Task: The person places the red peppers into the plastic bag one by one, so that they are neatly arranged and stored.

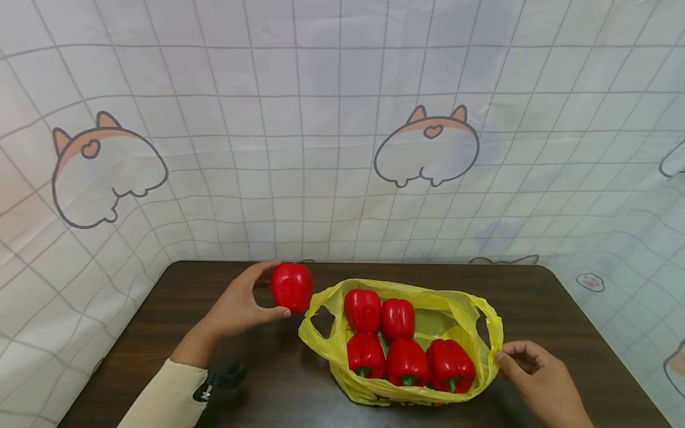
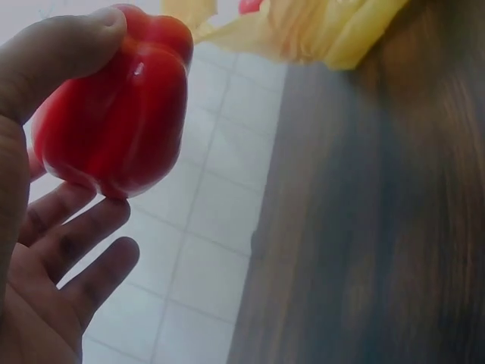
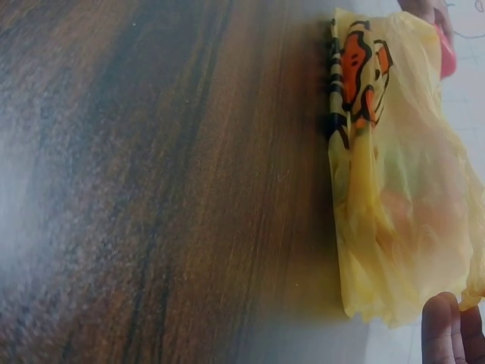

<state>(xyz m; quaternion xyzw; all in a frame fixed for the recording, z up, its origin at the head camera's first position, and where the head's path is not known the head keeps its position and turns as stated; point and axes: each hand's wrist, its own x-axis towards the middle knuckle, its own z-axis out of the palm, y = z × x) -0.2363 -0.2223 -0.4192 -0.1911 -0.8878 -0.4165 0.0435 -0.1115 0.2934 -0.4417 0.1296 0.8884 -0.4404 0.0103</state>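
Note:
My left hand (image 1: 241, 306) grips a red bell pepper (image 1: 292, 288) between thumb and fingers, raised just left of a yellow plastic bag (image 1: 348, 380). In the left wrist view the thumb lies over one side of the pepper (image 2: 121, 114), with fingertips at the opposite side. The bag stands open on the table with several red bell peppers (image 1: 408, 361) inside, some with green stems showing. At the bag's right handle my right hand (image 1: 543, 380) pinches the plastic between thumb and fingers. The right wrist view shows the bag's side (image 3: 394, 197) with a printed orange and black figure.
A dark wood-grain table (image 1: 289, 380) carries the bag. Behind it and along both sides hangs a white gridded cloth (image 1: 321, 148) with cartoon animal drawings. A black strap (image 1: 219, 380) is at the left wrist, by a cream sleeve (image 1: 166, 398).

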